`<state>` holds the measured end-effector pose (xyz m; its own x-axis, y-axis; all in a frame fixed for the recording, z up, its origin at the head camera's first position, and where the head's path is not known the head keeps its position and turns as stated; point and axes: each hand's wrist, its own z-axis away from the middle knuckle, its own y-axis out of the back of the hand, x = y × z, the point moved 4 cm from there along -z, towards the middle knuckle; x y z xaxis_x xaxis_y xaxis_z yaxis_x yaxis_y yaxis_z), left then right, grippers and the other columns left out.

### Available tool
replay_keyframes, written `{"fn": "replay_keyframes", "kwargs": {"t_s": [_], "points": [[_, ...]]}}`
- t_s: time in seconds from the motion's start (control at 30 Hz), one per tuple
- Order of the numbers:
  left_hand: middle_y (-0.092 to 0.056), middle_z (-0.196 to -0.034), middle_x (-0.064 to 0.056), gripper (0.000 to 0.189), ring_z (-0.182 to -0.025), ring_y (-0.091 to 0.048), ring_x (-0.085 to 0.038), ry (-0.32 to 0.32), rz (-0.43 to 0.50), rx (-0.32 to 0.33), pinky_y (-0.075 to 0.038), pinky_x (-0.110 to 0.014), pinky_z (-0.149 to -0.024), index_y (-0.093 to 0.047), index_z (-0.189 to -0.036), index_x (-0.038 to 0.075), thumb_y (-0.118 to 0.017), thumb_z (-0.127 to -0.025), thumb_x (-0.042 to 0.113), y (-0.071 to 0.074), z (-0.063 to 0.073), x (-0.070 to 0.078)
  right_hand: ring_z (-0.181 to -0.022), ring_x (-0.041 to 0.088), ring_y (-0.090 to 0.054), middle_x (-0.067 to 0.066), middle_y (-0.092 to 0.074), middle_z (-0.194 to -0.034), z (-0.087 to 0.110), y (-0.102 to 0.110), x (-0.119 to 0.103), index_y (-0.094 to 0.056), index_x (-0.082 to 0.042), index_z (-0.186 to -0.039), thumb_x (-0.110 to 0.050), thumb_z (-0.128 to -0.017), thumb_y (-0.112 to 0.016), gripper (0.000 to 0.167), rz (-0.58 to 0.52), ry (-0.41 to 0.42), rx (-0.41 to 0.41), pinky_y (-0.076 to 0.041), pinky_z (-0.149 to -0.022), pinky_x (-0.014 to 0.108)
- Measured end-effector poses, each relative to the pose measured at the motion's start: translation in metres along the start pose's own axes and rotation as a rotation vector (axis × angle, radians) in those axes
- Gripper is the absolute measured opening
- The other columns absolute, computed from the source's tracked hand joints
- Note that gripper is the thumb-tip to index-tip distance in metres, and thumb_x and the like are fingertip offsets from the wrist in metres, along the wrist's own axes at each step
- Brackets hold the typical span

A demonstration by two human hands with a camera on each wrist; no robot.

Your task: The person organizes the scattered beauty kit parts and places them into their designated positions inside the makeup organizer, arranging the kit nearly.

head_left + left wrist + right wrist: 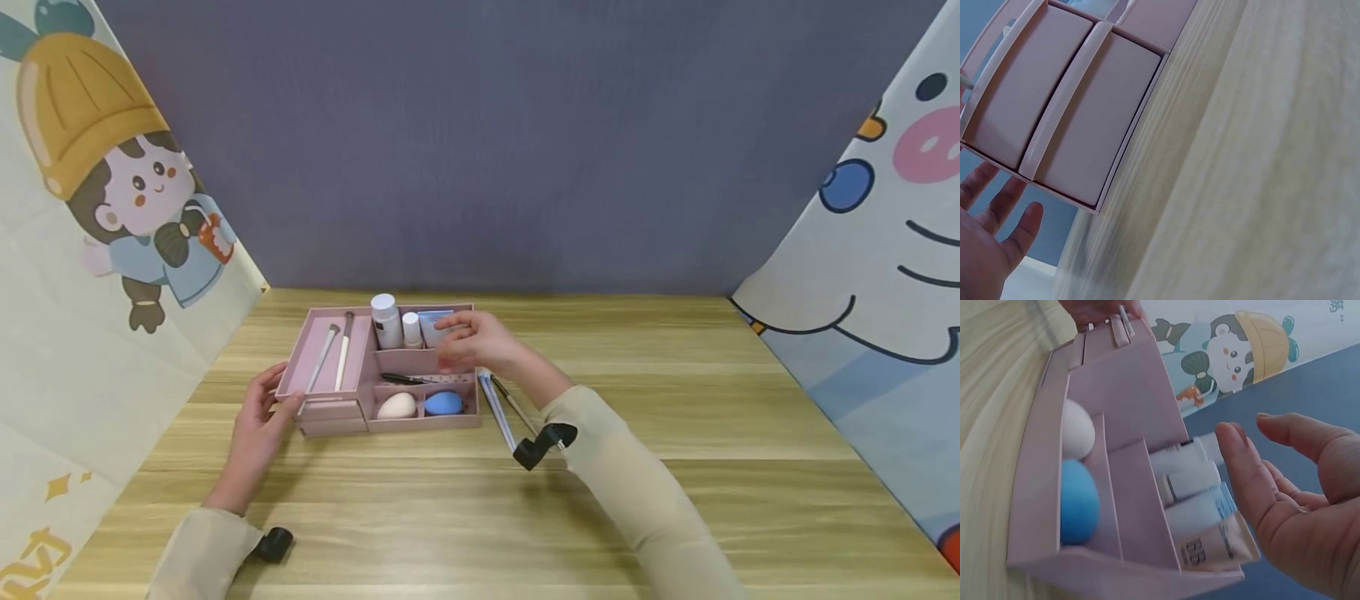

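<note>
A pink cosmetics organizer (366,390) stands on the table, with two makeup brushes (344,352) lying in its raised left tray. My left hand (258,425) touches its front left corner, thumb at the tray edge and the other fingers loosely spread along the side. Empty, my right hand (480,340) hovers over the back right compartment, thumb and fingers apart. In that compartment stand a white bottle (387,323), a smaller white-capped bottle (412,329), a blue-and-white tube (435,325) and a BB cream tube (1216,547). A white makeup sponge (397,406) and a blue one (443,403) sit in front.
A black pen-like item (401,379) lies in the middle compartment. Right of the organizer, under my right forearm, are a white-and-blue slim item (497,408) and a thin dark stick (513,404). Two drawers (1094,112) form the organizer's front left. A grey-blue panel (480,167) rises behind the table.
</note>
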<state>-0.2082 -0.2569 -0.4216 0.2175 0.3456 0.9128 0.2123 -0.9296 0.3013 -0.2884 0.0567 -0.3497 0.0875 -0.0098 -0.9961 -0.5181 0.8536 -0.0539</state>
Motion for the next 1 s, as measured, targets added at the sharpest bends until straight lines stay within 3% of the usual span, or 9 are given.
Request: {"fn": "replay_keyframes", "kwargs": {"t_s": [0.17, 0.5, 0.67, 0.77, 1.0], "points": [[-0.045, -0.133, 0.000, 0.053, -0.109, -0.048, 0.008, 0.008, -0.011, -0.001, -0.040, -0.011, -0.082, -0.034, -0.150, 0.005, -0.056, -0.103, 0.014, 0.000, -0.001, -0.002, -0.070, 0.017, -0.069, 0.009, -0.066, -0.086, 0.012, 0.016, 0.008, -0.041, 0.019, -0.135, 0.015, -0.090, -0.056, 0.048, 0.009, -0.024, 0.011, -0.059, -0.070, 0.036], [-0.044, -0.136, -0.008, 0.053, -0.109, -0.047, 0.009, 0.008, -0.023, -0.003, -0.040, -0.010, -0.081, -0.034, -0.150, 0.004, -0.056, -0.103, 0.014, 0.000, -0.002, -0.003, -0.073, 0.020, -0.069, 0.013, -0.066, -0.088, 0.040, 0.039, 0.029, -0.038, 0.021, -0.133, 0.016, -0.089, -0.056, 0.048, 0.066, -0.050, -0.026, -0.057, -0.077, 0.046], [-0.046, -0.132, 0.000, 0.053, -0.109, -0.049, 0.008, -0.008, -0.007, 0.002, -0.041, -0.010, -0.081, -0.035, -0.149, 0.003, -0.056, -0.102, 0.012, 0.001, -0.002, -0.002, -0.072, 0.020, -0.068, 0.010, -0.066, -0.087, 0.051, 0.050, 0.042, -0.040, 0.020, -0.132, 0.014, -0.088, -0.059, 0.049, 0.117, -0.084, -0.026, -0.056, -0.080, 0.050], [-0.047, -0.127, 0.006, 0.051, -0.108, -0.050, 0.008, -0.025, 0.001, 0.010, -0.041, -0.011, -0.080, -0.036, -0.148, 0.001, -0.056, -0.102, 0.010, 0.001, -0.001, -0.001, -0.073, 0.021, -0.068, 0.010, -0.067, -0.086, 0.058, 0.056, 0.050, -0.040, 0.020, -0.133, 0.012, -0.086, -0.062, 0.052, 0.167, -0.098, -0.025, -0.056, -0.080, 0.049], [-0.045, -0.134, -0.006, 0.052, -0.108, -0.048, 0.009, -0.004, -0.022, 0.001, -0.040, -0.010, -0.081, -0.035, -0.149, 0.003, -0.056, -0.103, 0.013, 0.000, -0.001, -0.001, -0.063, 0.018, -0.063, 0.011, -0.065, -0.079, 0.073, 0.070, 0.065, -0.044, 0.019, -0.130, 0.010, -0.081, -0.066, 0.055, 0.304, -0.091, -0.029, -0.057, -0.064, 0.033]]}}
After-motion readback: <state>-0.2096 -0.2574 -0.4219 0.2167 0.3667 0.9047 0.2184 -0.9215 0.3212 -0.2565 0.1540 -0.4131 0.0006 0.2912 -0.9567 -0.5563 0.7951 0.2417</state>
